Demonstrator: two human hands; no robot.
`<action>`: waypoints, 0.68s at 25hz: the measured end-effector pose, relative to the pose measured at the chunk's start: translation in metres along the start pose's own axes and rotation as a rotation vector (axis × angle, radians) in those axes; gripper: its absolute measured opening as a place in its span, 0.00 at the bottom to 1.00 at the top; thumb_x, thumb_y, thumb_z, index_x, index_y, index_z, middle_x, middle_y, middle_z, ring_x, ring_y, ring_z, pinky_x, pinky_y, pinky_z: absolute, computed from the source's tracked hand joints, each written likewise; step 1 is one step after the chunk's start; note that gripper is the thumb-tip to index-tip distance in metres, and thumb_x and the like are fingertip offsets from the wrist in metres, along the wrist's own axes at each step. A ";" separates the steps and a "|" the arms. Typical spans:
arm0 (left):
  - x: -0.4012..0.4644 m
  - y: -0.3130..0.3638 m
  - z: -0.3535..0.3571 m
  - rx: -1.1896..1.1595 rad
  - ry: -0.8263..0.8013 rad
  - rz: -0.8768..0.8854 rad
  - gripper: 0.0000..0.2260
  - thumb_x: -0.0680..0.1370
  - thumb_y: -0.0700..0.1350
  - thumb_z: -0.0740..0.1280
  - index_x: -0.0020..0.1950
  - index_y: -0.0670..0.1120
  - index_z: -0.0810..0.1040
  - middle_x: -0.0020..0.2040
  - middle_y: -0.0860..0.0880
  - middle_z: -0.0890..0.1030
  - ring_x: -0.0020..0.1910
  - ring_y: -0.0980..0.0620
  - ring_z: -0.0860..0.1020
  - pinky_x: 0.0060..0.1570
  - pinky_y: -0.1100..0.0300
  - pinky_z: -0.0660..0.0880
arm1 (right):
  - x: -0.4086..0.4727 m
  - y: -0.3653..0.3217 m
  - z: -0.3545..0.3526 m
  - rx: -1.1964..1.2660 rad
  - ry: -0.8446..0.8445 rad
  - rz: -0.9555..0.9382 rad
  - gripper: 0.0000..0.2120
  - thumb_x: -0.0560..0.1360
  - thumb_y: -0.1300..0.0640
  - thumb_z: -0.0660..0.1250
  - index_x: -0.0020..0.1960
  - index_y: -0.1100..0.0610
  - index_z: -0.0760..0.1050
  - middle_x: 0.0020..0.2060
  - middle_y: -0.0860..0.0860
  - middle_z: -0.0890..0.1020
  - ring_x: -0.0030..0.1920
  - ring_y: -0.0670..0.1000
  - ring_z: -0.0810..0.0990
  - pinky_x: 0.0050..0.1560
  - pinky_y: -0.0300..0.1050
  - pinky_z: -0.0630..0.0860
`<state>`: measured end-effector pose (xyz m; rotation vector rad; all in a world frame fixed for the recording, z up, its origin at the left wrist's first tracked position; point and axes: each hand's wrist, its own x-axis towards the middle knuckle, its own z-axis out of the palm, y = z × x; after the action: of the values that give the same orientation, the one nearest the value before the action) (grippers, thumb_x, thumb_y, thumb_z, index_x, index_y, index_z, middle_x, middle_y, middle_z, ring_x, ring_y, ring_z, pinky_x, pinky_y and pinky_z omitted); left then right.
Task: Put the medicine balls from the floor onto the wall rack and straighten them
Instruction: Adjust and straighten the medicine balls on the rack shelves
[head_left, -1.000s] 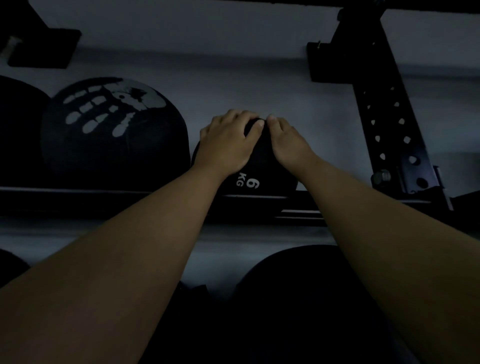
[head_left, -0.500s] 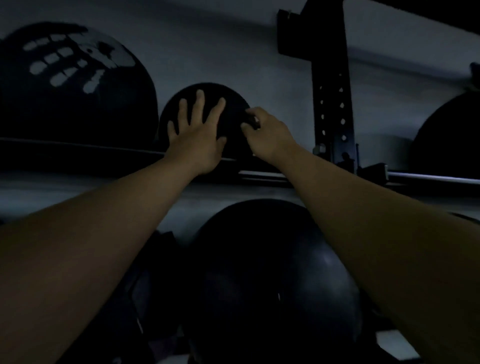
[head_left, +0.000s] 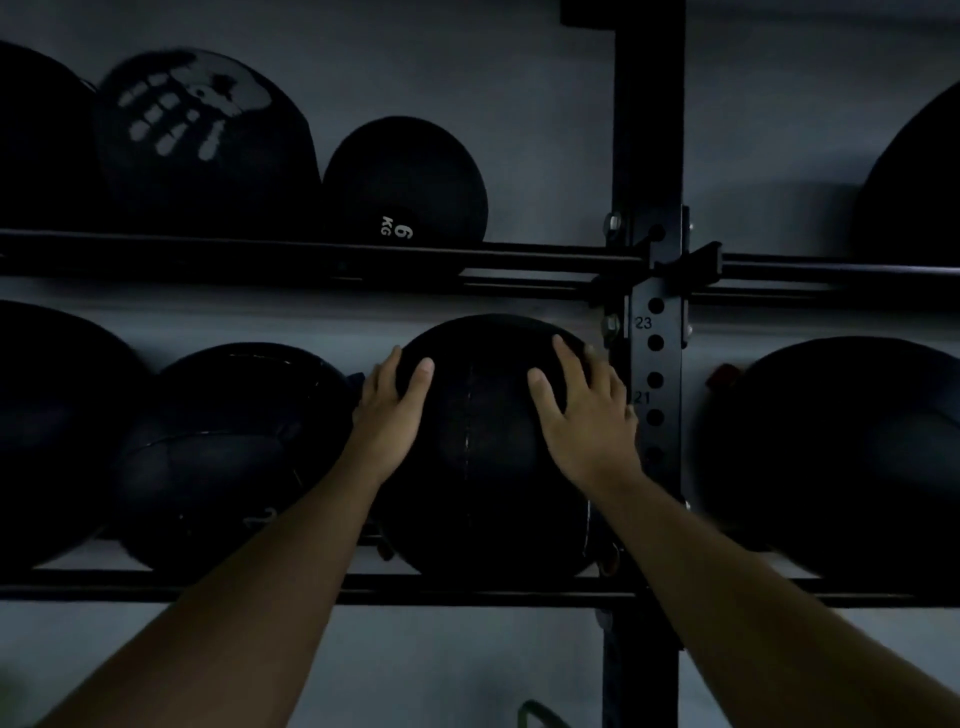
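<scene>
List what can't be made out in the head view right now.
- Ball under both hands: any label lost in the dark.
- Left hand: fingertips hidden behind the ball.
- Far-left ball and far-right ball on the upper rail: cut by the frame edges.
- Floor: out of frame.

The medicine ball (head_left: 488, 457) you faced looked matt black, stitched along its seam. The rack upright (head_left: 655, 364) was matt black metal, as were its bolts.

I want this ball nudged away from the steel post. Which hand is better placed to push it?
The right hand, probably. It lies on the big ball on the side next to the post; the left hand is on the far side.
</scene>
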<state>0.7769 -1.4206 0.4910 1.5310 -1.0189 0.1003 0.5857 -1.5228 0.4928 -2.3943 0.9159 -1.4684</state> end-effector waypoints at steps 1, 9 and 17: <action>-0.003 0.002 0.001 -0.013 0.011 -0.014 0.41 0.69 0.80 0.52 0.80 0.67 0.52 0.84 0.52 0.53 0.82 0.40 0.56 0.77 0.34 0.58 | -0.008 0.007 0.003 0.048 -0.001 0.054 0.34 0.80 0.30 0.51 0.83 0.39 0.47 0.84 0.53 0.49 0.83 0.60 0.45 0.79 0.69 0.47; -0.010 0.008 0.002 -0.085 0.070 -0.090 0.40 0.67 0.79 0.60 0.75 0.64 0.65 0.76 0.51 0.68 0.75 0.42 0.67 0.73 0.38 0.66 | -0.007 0.019 0.020 0.284 0.062 0.155 0.46 0.73 0.22 0.53 0.83 0.42 0.45 0.83 0.59 0.48 0.83 0.62 0.43 0.79 0.66 0.38; -0.029 0.005 0.021 -0.006 0.164 -0.086 0.31 0.80 0.68 0.57 0.81 0.59 0.57 0.81 0.48 0.59 0.79 0.38 0.58 0.74 0.31 0.58 | 0.012 0.038 0.012 0.285 0.001 0.089 0.38 0.78 0.29 0.55 0.83 0.41 0.49 0.82 0.57 0.53 0.82 0.61 0.49 0.80 0.65 0.42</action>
<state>0.7464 -1.4221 0.4719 1.5328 -0.8216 0.1593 0.5845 -1.5621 0.4788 -2.1213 0.7456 -1.4575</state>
